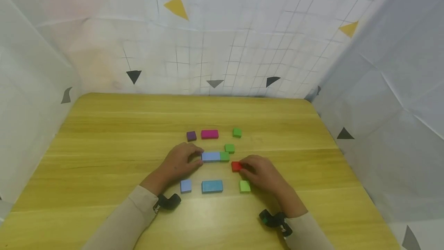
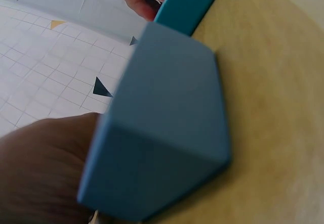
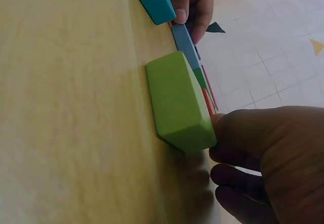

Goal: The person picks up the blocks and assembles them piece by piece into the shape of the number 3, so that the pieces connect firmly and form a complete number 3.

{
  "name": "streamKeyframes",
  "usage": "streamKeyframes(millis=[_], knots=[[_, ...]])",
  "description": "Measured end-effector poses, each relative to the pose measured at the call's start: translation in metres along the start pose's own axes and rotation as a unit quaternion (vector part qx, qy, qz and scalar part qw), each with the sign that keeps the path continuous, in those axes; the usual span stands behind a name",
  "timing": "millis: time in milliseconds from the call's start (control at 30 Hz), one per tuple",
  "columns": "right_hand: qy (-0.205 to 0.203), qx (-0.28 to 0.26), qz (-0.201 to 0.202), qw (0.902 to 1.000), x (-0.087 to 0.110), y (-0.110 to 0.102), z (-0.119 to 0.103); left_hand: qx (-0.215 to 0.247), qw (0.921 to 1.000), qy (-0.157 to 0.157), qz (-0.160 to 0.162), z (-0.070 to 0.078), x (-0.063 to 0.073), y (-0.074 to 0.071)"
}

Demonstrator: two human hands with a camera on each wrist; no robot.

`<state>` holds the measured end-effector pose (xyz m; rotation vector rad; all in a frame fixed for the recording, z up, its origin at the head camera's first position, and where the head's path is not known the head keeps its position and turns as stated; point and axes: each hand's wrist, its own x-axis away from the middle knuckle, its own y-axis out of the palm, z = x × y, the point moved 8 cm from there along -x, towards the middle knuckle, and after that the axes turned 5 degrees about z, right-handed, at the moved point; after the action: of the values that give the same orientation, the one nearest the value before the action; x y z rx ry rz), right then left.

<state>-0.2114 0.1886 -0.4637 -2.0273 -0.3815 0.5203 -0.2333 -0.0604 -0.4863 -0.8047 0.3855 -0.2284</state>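
At the middle of the table, a long light blue block lies end to end with a green block. My left hand holds the light blue block's left end between thumb and forefinger. To the right and slightly nearer, my right hand pinches a red block, which stands apart from the green one. Its fingers partly cover the red block. A lime green block sits close below the right hand. In the left wrist view, a small blue block hides most of the left hand's fingers.
Behind the hands lie a purple block, a magenta block and a green cube. Another green cube sits just behind the joined pair. Nearer is a teal block. Patterned cloth surrounds the wooden table.
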Motion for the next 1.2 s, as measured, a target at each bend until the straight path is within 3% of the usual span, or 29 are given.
streamKeyframes(millis=[967,1200], knots=[[-0.003,-0.005,0.002,1.0,-0.0015,0.005,-0.0065,0.008,0.9998,-0.011,-0.012,-0.0027,0.0,0.002],[-0.009,-0.001,0.008,0.9999,-0.0014,0.0065,-0.0055,0.001,1.0,-0.002,-0.004,-0.001,-0.0007,0.0011]])
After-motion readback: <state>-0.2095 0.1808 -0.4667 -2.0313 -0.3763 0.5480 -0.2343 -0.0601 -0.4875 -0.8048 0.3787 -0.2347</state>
